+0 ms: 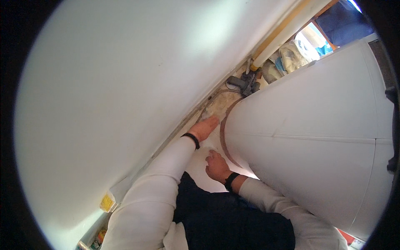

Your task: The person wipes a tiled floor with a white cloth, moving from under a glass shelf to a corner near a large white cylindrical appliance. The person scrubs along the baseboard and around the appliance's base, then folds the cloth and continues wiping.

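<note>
My left hand (204,127), with a dark band at the wrist, reaches into the narrow gap between a pale wall (109,93) and a large white appliance-like body (300,125). Its fingers are stretched out close together over the pale, stained floor (223,103); whether it touches is unclear. My right hand (217,165) is nearer to me, beside the white body, with its fingers curled. Its fingertips are partly hidden, so I cannot tell if it holds something. A brown curved edge (222,131) rims the base of the white body.
Dark pipe-like fittings (247,82) lie at the gap's far end, below a cream and white pipe (278,34). Plastic bags (292,54) are behind the white body. A yellow-ended item (107,202) stands by the wall at lower left.
</note>
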### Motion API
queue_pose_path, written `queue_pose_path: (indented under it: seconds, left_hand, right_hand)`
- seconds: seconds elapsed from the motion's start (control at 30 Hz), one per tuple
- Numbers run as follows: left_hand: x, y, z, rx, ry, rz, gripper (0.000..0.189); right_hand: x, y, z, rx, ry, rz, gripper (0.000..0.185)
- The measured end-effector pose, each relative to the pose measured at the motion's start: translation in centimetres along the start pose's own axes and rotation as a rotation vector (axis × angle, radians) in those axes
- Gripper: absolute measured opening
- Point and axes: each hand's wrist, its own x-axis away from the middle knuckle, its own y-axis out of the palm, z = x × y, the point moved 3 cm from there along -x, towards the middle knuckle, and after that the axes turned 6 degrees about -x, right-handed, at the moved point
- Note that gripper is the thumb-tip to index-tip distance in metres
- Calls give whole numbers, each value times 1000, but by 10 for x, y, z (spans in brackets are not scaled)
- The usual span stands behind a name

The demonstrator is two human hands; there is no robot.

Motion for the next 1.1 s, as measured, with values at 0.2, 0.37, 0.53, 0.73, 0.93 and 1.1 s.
queue_pose_path:
  seconds: [0.2, 0.37, 0.53, 0.73, 0.93, 1.1]
  left_hand:
    - [31, 25, 21, 180, 173, -132, 59]
    - [-7, -3, -2, 54, -131, 126, 54]
    - [-16, -10, -8, 111, -66, 103, 56]
    - [41, 28, 29, 159, 150, 31, 54]
    - [100, 32, 42, 113, 305, 18, 49]
    - [126, 19, 58, 176, 462, -30, 44]
  right_hand:
    - [0, 3, 7, 0, 106, -102, 34]
    - [2, 5, 0, 23, 17, -9, 29]
    - [13, 11, -3, 133, -33, -98, 31]
    - [12, 10, 9, 94, -13, -49, 29]
    - [18, 6, 7, 189, -57, -46, 24]
    - [34, 11, 1, 309, -99, -344, 20]
